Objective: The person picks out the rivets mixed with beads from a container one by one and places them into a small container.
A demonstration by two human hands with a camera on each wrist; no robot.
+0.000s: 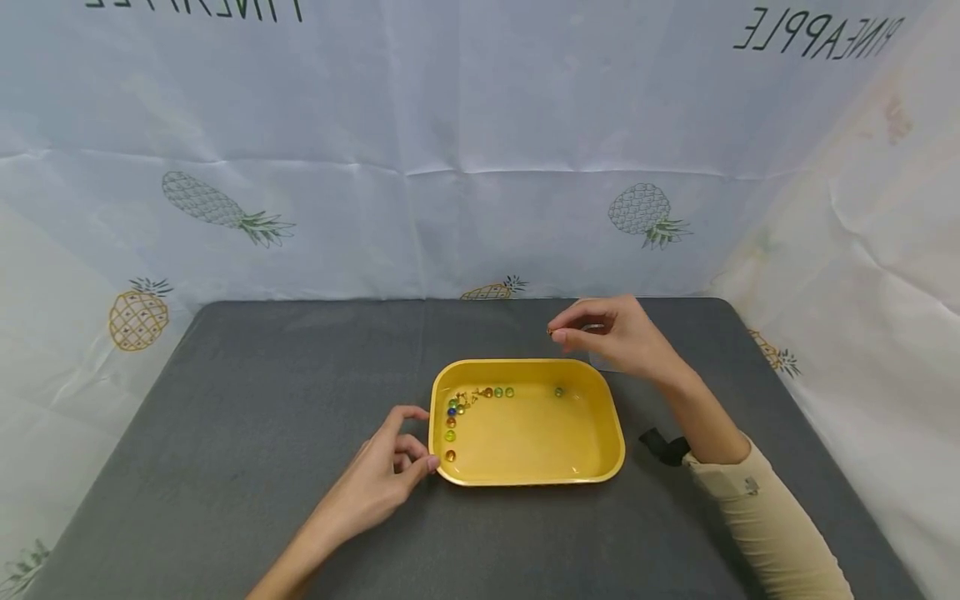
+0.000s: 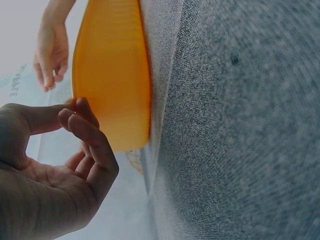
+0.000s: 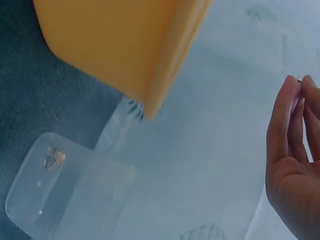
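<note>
A yellow tray holds several glass marbles, among them an amber marble and a blue marble, along its left and back sides. Small gold-coloured pieces lie in its back left corner. Apart from these, a green marble sits toward the right. My left hand holds the tray's left edge, thumb by the front corner. Raised above the back right of the tray, my right hand pinches a tiny shiny piece between thumb and fingertips; its kind is too small to tell.
Behind the tray's right end is a clear plastic box with a small metallic piece in it. A black strap is near the right wrist. The grey table meets a pineapple-print curtain at the back.
</note>
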